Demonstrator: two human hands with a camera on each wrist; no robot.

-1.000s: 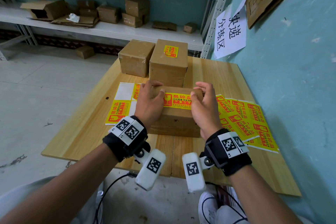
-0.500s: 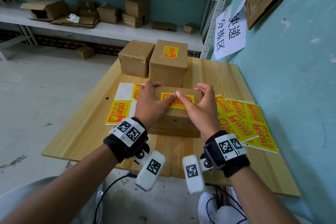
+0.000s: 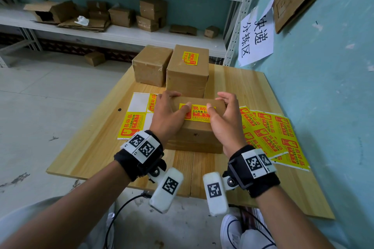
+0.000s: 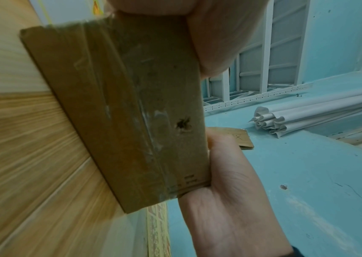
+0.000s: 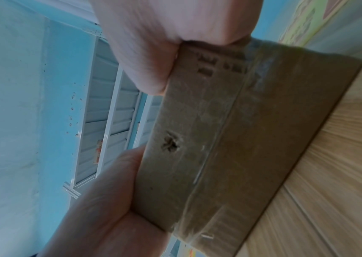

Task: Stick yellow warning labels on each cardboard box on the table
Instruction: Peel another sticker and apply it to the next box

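A flat brown cardboard box sat closed on the light wooden table, near its front edge, at six o'clock from two taller boxes; nothing of its contents could be seen. On its top lay a yellow rectangular warning label with red print.

The left hand rested on the box's left end, fingers reaching over the far edge and thumb pressing the label's left end. The right hand lay at the right end, thumb on the label's right end and fingers curved, only lightly touching the far corner. Both hands were loose and pressing rather than clenched.

At twelve o'clock stood a taller sealed brown cardboard box already bearing a small yellow label on its top. Touching it at its nine o'clock side was a plain sealed brown box with no label visible.

At three o'clock from the flat box lay overlapping sheets of yellow and red labels; at nine o'clock lay a partly peeled label sheet with white backing showing.

Only the head view showed the label and the other boxes. The wrist views showed instead the flat box's taped near side, with a small punched hole and faint printed marks, the opposite hand beside it. The right wrist view was blurred.
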